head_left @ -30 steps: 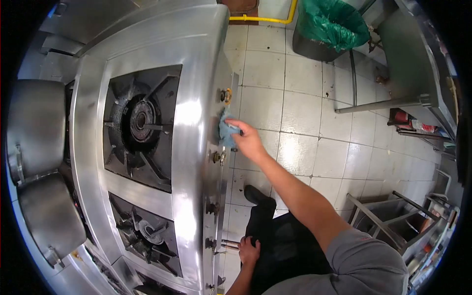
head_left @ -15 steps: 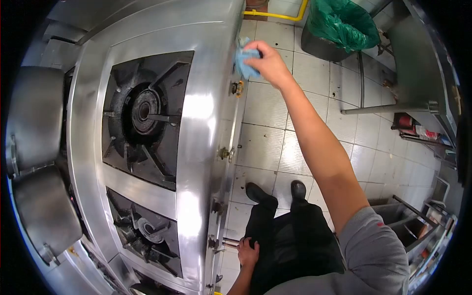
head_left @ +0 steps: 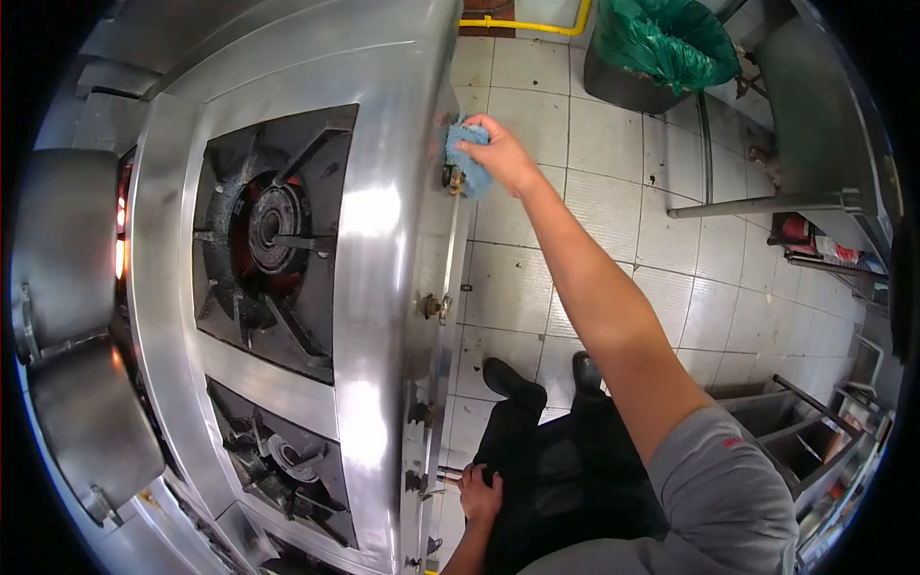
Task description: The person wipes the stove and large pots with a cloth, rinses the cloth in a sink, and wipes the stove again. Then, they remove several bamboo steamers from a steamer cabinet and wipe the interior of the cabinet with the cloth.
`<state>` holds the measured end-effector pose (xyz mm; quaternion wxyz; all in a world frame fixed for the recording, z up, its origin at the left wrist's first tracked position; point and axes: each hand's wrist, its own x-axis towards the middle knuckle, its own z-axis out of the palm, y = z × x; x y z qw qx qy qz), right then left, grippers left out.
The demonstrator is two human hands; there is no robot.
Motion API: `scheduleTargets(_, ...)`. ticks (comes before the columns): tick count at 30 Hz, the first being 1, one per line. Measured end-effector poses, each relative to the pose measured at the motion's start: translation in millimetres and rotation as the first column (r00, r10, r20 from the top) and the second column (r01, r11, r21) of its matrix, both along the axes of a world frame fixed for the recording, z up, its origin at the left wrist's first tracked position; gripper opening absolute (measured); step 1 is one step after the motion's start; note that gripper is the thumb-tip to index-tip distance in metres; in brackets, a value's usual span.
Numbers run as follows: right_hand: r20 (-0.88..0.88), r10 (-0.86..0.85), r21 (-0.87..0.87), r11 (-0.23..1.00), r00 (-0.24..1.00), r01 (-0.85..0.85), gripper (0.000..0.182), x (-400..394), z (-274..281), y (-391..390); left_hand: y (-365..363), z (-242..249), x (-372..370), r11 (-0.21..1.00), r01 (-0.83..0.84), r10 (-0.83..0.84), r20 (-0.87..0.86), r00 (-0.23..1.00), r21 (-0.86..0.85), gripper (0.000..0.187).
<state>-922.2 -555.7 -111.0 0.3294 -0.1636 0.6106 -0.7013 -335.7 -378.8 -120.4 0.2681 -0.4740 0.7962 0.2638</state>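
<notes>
My right hand (head_left: 498,155) is closed on a light blue cloth (head_left: 467,163), pressed against the front face of the steel stove (head_left: 376,220). Right by the cloth sits a brass valve (head_left: 452,179), partly covered by it. Lower along the same front is another brass valve (head_left: 434,306). My left hand (head_left: 481,494) lies by my left thigh, close to the stove front, with its fingers loosely spread and nothing seen in them. Left of the cloth, a large burner (head_left: 276,228) shows a red glow inside its ring.
A smaller burner (head_left: 295,458) lies nearer to me. Steel lids or panels (head_left: 67,240) line the far left. Beyond my right arm stand a bin with a green liner (head_left: 661,48) and a steel table (head_left: 815,105). A yellow pipe (head_left: 522,24) runs behind, above the tiled floor (head_left: 522,125).
My right hand with the cloth has moved down along the stove front, to the brass valve. A red glow has appeared in the large burner and at the far left. The left hand stays put.
</notes>
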Motion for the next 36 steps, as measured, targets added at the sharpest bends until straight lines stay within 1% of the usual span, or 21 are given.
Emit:
scheduleTargets(1,0.009,-0.018,0.069,0.997,1.000,0.018,0.027,3,-21,0,1,-1,0,1.000,0.004,-0.004,0.002,1.000,0.003,0.041)
scheduleTargets(2,0.010,-0.023,0.069,0.997,1.000,0.022,0.027,11,-44,1,0,-2,0,1.000,0.014,-0.014,-0.005,1.000,-0.001,0.041)
scheduleTargets(4,-0.239,-0.092,0.148,0.980,0.967,0.130,0.032,39,-79,4,-1,1,-6,1.000,0.029,-0.029,-0.015,0.999,-0.011,0.041)
scheduleTargets(6,-0.430,-0.194,0.154,0.946,0.882,0.284,0.032,75,-75,7,-1,7,-17,1.000,0.004,-0.004,0.039,0.999,0.018,0.042)
scheduleTargets(9,-0.370,-0.190,0.190,0.943,0.909,0.274,0.032,111,-27,23,0,8,-23,0.999,0.022,-0.024,0.035,0.999,0.043,0.043)
scheduleTargets(10,-0.322,-0.168,0.135,0.966,0.932,0.221,0.031,117,-2,30,1,9,-25,0.999,0.022,-0.024,0.032,0.999,0.043,0.043)
scheduleTargets(11,-0.272,-0.140,0.077,0.983,0.952,0.167,0.030,117,22,35,2,10,-26,0.999,0.022,-0.024,0.045,0.999,0.045,0.043)
scheduleTargets(14,-0.241,-0.147,0.049,0.985,0.959,0.164,0.029,86,80,32,9,11,-28,0.999,0.019,-0.022,0.058,0.998,0.042,0.043)
scheduleTargets(16,-0.438,-0.196,0.073,0.965,0.877,0.252,0.030,41,71,15,10,12,-27,1.000,0.011,-0.012,0.059,0.998,0.026,0.043)
scheduleTargets(18,-0.439,-0.051,0.251,0.952,0.897,0.177,0.032,-7,64,2,12,12,-26,1.000,0.002,-0.004,0.092,0.996,0.026,0.043)
scheduleTargets(20,-0.441,0.084,0.235,0.972,0.894,0.025,0.034,-38,48,2,15,9,-20,1.000,-0.017,0.016,0.077,0.997,0.010,0.044)
scheduleTargets(21,-0.436,0.091,0.233,0.972,0.895,0.015,0.034,-38,50,6,16,9,-17,1.000,-0.031,0.032,0.056,0.998,-0.003,0.044)
scheduleTargets(23,-0.499,0.299,0.302,0.940,0.813,-0.161,0.036,-39,56,8,18,8,-15,0.999,-0.054,0.054,0.034,0.998,-0.004,0.044)
scheduleTargets(25,-0.436,0.259,0.281,0.949,0.862,-0.143,0.041,-32,43,8,17,9,-14,0.995,-0.097,0.097,0.015,0.995,-0.034,0.044)
scheduleTargets(28,-0.379,0.212,0.326,0.942,0.901,-0.084,0.047,-24,15,7,13,14,-17,0.995,-0.100,0.101,0.043,0.994,-0.016,0.044)
scheduleTargets(29,-0.619,0.129,0.188,0.982,0.775,-0.013,0.040,-28,-3,2,10,14,-18,0.994,-0.109,0.109,0.060,0.992,-0.008,0.045)
scheduleTargets(30,-0.625,0.167,0.225,0.974,0.762,-0.029,0.037,-39,-18,4,10,16,-19,0.994,-0.113,0.111,0.075,0.991,0.013,0.045)
scheduleTargets(32,-0.631,0.203,0.255,0.966,0.749,-0.048,0.034,-37,-12,-2,10,23,-21,0.989,-0.147,0.146,0.097,0.985,0.002,0.045)
scheduleTargets(34,-0.347,0.234,0.343,0.933,0.908,-0.109,0.027,-31,9,3,6,24,-26,0.989,-0.150,0.148,0.090,0.985,0.016,0.045)
scheduleTargets(35,-0.352,0.238,0.339,0.934,0.905,-0.113,0.027,-30,7,1,7,25,-25,0.989,-0.147,0.146,0.085,0.986,0.006,0.045)
scheduleTargets(36,-0.235,0.154,0.206,0.973,0.960,-0.106,0.025,-25,0,-1,10,25,-23,0.990,-0.144,0.144,0.085,0.986,0.000,0.044)
